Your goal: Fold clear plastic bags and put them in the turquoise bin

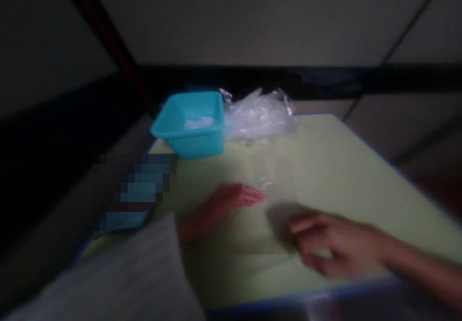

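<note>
My left hand (241, 196) rests low over the middle of the table, its fingers stretched out and close together. Just beyond its fingertips is a faint clear plastic piece (267, 184) with small bright glints; its outline is hard to make out. To the right, nearer the front edge, my right hand (334, 244) is blurred. Its fingers curl round toward the thumb, leaving a small gap inside the loop. Whatever those fingers may hold is too blurred to name. A faint line crosses the tabletop left of this hand.
On the pale yellow-green table (361, 176) with blue edging, a turquoise basin (197, 143) with whitish contents stands at the back left. Crumpled clear plastic bags (262, 116) lie beside it. A pixelated, bluish flat object (140, 191) sits at the left edge. A wall rises behind.
</note>
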`<act>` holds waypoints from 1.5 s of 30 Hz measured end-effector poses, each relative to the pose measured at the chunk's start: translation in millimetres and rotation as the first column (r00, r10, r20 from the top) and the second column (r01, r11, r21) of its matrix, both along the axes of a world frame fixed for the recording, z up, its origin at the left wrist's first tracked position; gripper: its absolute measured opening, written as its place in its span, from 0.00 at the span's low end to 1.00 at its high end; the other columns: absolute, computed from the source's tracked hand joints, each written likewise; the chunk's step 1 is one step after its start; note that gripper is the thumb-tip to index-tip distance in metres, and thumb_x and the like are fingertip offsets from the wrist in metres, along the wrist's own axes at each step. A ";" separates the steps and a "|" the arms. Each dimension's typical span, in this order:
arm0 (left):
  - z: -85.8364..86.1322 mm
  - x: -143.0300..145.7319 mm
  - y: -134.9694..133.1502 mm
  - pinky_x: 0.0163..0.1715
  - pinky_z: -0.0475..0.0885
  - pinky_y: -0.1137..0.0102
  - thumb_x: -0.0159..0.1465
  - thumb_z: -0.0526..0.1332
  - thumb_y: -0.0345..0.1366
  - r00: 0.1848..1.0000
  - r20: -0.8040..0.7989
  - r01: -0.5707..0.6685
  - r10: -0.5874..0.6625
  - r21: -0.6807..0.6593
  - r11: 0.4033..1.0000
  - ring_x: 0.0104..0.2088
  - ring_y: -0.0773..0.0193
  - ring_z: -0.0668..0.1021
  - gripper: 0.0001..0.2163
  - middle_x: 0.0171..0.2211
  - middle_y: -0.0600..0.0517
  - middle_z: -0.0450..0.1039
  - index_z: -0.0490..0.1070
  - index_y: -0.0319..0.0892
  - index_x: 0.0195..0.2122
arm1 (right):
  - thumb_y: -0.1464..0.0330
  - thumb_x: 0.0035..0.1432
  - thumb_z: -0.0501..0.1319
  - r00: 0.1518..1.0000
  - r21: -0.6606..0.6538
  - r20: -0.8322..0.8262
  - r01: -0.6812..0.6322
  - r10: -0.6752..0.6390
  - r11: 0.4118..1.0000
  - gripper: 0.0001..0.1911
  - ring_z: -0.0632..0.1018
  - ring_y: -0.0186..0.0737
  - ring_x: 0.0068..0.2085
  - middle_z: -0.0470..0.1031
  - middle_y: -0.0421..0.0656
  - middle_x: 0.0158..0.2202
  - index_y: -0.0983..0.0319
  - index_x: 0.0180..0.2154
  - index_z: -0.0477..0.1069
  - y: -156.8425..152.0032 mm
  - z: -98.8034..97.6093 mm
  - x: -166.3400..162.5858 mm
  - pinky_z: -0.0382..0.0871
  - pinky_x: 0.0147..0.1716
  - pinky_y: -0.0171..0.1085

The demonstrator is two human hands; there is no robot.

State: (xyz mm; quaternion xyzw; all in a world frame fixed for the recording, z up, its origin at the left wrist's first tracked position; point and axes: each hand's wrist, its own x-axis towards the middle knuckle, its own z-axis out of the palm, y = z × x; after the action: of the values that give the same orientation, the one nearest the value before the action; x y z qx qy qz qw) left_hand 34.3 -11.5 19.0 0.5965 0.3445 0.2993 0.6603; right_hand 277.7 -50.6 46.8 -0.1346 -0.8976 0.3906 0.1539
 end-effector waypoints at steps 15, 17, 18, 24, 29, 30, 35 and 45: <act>3.5 -5.1 5.4 0.51 0.65 0.63 0.60 0.59 0.47 0.949 -0.284 0.268 -0.136 0.504 0.821 0.50 0.54 0.74 0.19 0.48 0.45 0.74 0.74 0.41 0.47 | 0.57 0.57 0.59 0.854 -0.572 -0.227 0.273 -0.469 0.774 0.18 0.64 0.32 0.25 0.64 0.38 0.23 0.63 0.22 0.64 33.0 -17.5 5.3 0.55 0.25 0.32; 2.8 -1.9 4.3 0.49 0.67 0.65 0.60 0.60 0.39 0.949 -0.301 0.240 -0.094 0.500 0.832 0.48 0.56 0.76 0.13 0.46 0.46 0.76 0.76 0.41 0.44 | 0.58 0.57 0.60 0.824 -0.602 -0.266 0.263 -0.500 0.754 0.18 0.65 0.32 0.25 0.64 0.38 0.22 0.63 0.21 0.64 34.8 -17.3 3.8 0.56 0.25 0.32; 2.8 -0.3 3.8 0.48 0.68 0.67 0.60 0.59 0.37 0.953 -0.293 0.213 -0.071 0.488 0.847 0.46 0.58 0.76 0.12 0.44 0.47 0.77 0.77 0.41 0.42 | 0.58 0.57 0.59 0.810 -0.607 -0.290 0.257 -0.510 0.752 0.19 0.65 0.32 0.26 0.64 0.38 0.22 0.63 0.21 0.64 35.5 -17.1 3.6 0.56 0.25 0.32; 4.3 1.5 4.4 0.43 0.70 0.70 0.62 0.56 0.35 0.968 -0.252 0.094 0.003 0.374 0.923 0.42 0.59 0.78 0.12 0.41 0.49 0.78 0.77 0.40 0.40 | 0.47 0.58 0.52 0.856 -0.492 -0.283 0.258 -0.433 0.831 0.26 0.71 0.38 0.34 0.70 0.44 0.32 0.64 0.35 0.72 36.2 -14.2 15.1 0.64 0.34 0.36; 4.8 -0.8 7.2 0.43 0.70 0.69 0.63 0.55 0.37 0.968 -0.249 0.087 -0.010 0.300 0.950 0.42 0.58 0.78 0.13 0.41 0.49 0.78 0.77 0.39 0.42 | 0.52 0.54 0.60 0.932 -0.357 -0.221 0.198 -0.289 0.913 0.26 0.71 0.46 0.49 0.71 0.46 0.47 0.59 0.50 0.67 30.6 -4.5 25.2 0.63 0.48 0.44; 5.1 -0.9 7.6 0.44 0.70 0.68 0.63 0.55 0.37 0.970 -0.242 0.085 -0.016 0.281 0.956 0.43 0.58 0.78 0.14 0.41 0.48 0.78 0.77 0.39 0.42 | 0.54 0.53 0.62 0.940 -0.320 -0.207 0.199 -0.273 0.926 0.28 0.71 0.47 0.51 0.70 0.46 0.49 0.58 0.52 0.65 29.9 -3.4 25.8 0.63 0.49 0.45; 7.0 -0.7 8.0 0.47 0.69 0.67 0.64 0.55 0.40 0.982 -0.183 0.084 -0.050 0.187 0.979 0.45 0.57 0.77 0.14 0.43 0.48 0.77 0.76 0.39 0.43 | 0.62 0.48 0.68 0.938 -0.025 -0.114 0.327 -0.328 0.945 0.35 0.71 0.48 0.52 0.69 0.48 0.53 0.58 0.56 0.58 28.7 -9.2 24.3 0.64 0.50 0.45; 6.3 -2.3 8.0 0.47 0.70 0.63 0.63 0.56 0.41 0.989 -0.130 0.081 -0.063 0.133 0.988 0.45 0.55 0.77 0.14 0.43 0.46 0.77 0.76 0.39 0.43 | 0.73 0.54 0.61 0.915 0.043 -0.069 0.401 -0.397 0.915 0.39 0.75 0.46 0.47 0.69 0.51 0.52 0.58 0.62 0.44 25.4 -23.1 17.7 0.71 0.43 0.41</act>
State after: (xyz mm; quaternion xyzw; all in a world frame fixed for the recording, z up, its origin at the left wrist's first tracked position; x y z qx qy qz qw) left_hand 32.0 -3.6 25.3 0.6704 0.3421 0.2601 0.6049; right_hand 295.4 -25.2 23.7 -0.2988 -0.8569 0.3293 0.2606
